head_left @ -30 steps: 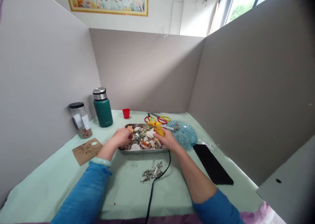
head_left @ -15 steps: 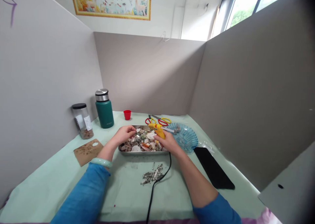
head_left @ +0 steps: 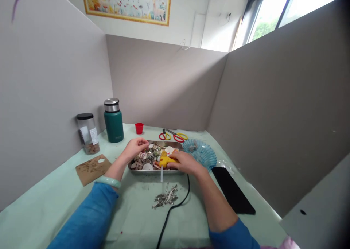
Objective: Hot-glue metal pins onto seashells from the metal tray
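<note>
A yellow hot glue gun (head_left: 164, 160) is gripped in my right hand (head_left: 186, 162), over the right part of a metal tray (head_left: 153, 172). Its pale glue stick (head_left: 161, 174) points down toward me past the tray's near rim, and a black cord (head_left: 175, 206) runs below. Shells and small stones (head_left: 149, 158) fill the tray. My left hand (head_left: 136, 147) is at the tray's left end, thumb and fingers pinched together; anything between them is too small to make out. Several small metal clips (head_left: 165, 198) lie heaped in front of the tray.
A blue scalloped plate (head_left: 205, 155) holds a few small pieces. Nearby are a black flat slab (head_left: 232, 190), scissors (head_left: 180, 136), pliers (head_left: 164, 135) and a red cup (head_left: 139, 128). On the left stand a green bottle (head_left: 113, 125), a jar (head_left: 88, 134) and a brown card (head_left: 93, 168).
My right hand has turned the glue gun, so its stick points toward me instead of right over the plate. My left hand stays pinched by the tray. The view has shifted slightly.
</note>
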